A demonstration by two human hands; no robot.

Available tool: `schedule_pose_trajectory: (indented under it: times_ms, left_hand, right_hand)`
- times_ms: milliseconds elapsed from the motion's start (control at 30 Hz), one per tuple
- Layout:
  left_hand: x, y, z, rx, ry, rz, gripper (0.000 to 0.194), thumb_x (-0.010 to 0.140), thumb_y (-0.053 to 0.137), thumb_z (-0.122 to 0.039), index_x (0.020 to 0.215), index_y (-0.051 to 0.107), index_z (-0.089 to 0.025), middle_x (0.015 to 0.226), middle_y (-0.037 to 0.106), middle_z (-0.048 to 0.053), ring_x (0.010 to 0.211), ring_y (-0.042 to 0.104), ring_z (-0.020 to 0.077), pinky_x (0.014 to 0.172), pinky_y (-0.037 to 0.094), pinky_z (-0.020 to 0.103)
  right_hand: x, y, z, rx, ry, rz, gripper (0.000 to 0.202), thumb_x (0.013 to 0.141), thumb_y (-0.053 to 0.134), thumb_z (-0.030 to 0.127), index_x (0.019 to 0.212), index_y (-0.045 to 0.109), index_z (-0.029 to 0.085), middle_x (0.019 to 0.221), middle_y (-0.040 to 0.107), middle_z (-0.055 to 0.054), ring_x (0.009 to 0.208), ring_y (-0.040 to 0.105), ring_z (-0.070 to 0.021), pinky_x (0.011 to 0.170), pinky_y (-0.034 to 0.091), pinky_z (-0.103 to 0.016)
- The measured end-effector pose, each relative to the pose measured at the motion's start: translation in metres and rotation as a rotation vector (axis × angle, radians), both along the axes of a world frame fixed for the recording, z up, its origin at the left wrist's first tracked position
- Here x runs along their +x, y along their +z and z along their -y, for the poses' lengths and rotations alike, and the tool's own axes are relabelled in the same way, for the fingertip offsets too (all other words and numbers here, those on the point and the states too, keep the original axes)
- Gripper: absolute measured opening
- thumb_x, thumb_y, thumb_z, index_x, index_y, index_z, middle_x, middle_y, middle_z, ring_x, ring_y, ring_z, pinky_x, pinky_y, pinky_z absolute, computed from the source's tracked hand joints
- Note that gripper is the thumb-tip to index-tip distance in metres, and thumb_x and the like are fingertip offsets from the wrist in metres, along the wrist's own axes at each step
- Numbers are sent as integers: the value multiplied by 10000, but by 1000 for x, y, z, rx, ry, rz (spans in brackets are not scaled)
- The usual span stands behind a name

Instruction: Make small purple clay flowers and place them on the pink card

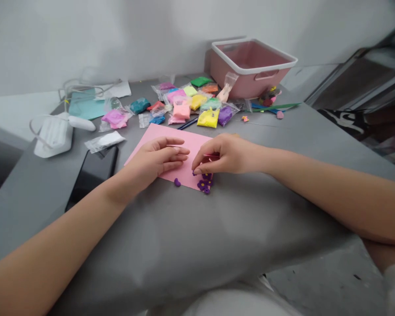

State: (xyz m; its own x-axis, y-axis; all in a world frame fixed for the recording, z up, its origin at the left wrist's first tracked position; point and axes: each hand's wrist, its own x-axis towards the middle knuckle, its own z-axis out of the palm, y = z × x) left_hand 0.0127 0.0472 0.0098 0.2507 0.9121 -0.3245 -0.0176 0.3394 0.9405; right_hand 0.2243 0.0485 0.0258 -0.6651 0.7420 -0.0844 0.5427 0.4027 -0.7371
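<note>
A sheet of pink paper lies on the grey table under both hands. My left hand rests over its left part, fingers stretched out and slightly apart, holding nothing. Over the right part is my right hand, thumb and forefinger pinched on a small bit of purple clay, mostly hidden by the fingertips. Just below that hand, purple clay flowers with yellow centres sit at the paper's near right corner. A loose lump of purple clay lies by the paper's near edge.
Behind the paper lie several bagged clays, among them a yellow packet and a purple packet. A pink basket stands at the back right. To the left are a black phone, a white power strip and a white packet.
</note>
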Motion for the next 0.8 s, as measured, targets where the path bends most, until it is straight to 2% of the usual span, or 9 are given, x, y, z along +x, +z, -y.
schedule_pose_trajectory:
  times_ms: [100,333,800]
  left_hand:
    - [1,2,-3,-49,31,4,233,770,733,-167,991,667,-135,892,750,106,801,725,173,800,576,298]
    - [2,4,-4,-63,44,31,238,753,725,-131,983,668,-139,850,743,80,752,715,156,739,574,270]
    - [2,5,-5,-69,59,32,200,766,700,-132,963,665,-141,841,734,79,735,712,153,700,576,262]
  right_hand:
    - [-1,2,-2,-36,2,63,199,799,680,319,872,789,169,650,670,7,552,480,-73,527,304,-234]
    - [0,6,-6,-64,25,173,185,783,695,311,887,799,198,747,734,3,597,534,-81,546,329,-228]
    - [-4,9,-3,61,48,259,160,790,677,273,854,806,203,701,725,15,569,505,-70,529,326,-216]
